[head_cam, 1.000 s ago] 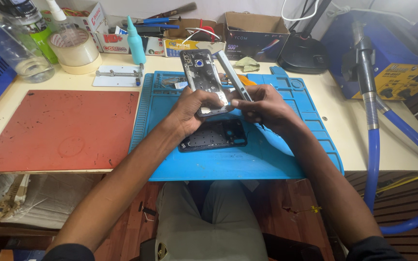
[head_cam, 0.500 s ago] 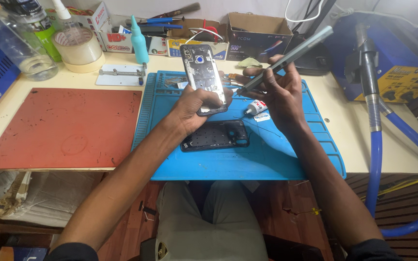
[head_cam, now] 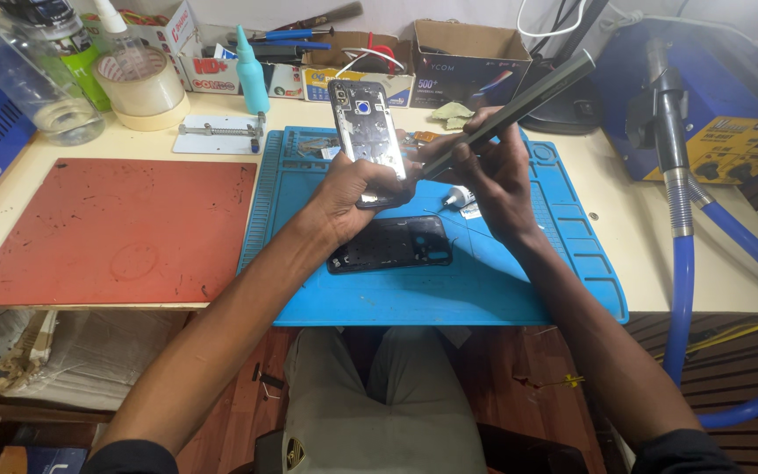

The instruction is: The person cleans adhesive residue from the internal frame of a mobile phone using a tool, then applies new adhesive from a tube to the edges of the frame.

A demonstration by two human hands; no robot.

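While the left hand [head_cam: 353,186] grips the phone frame [head_cam: 367,132] upright over the blue mat [head_cam: 484,281], probably so its inside faces the eyes, the right hand [head_cam: 493,171] clamps a long grey tool [head_cam: 519,105] angled toward it. A black cover [head_cam: 392,244] lies nearer, out of the way.

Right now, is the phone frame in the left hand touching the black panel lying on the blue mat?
Apart. The head view shows the left hand holding the phone frame upright, lifted above the black panel, which lies flat on the blue mat.
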